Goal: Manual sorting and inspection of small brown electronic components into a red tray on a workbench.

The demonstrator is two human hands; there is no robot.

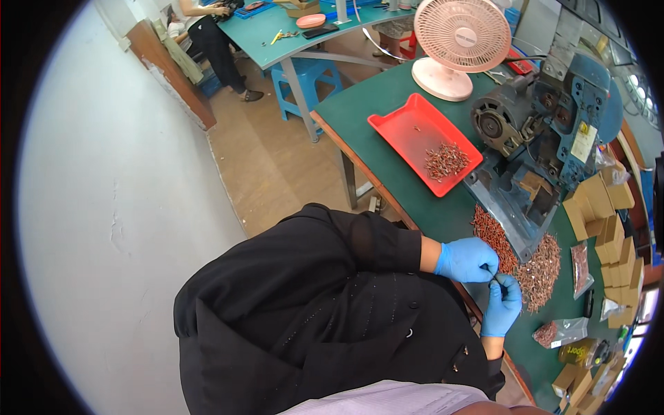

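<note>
My left hand (pixel 467 259) and my right hand (pixel 501 304), both in blue gloves, meet over the near edge of the green table (pixel 387 131). Between their fingertips they pinch a small thin metal part (pixel 493 276). Just beyond the hands lie piles of small copper-coloured parts (pixel 539 270), spread at the foot of a blue-grey bench machine (pixel 546 131). My black sleeves and black garment fill the lower middle of the view.
A red tray (pixel 404 124) with more copper parts lies left of the machine, and a pink fan (pixel 460 41) stands behind it. Cardboard boxes (pixel 609 228) and bags of parts (pixel 560 332) line the right. Another person stands by a far table (pixel 277 24) with a blue stool (pixel 304 76).
</note>
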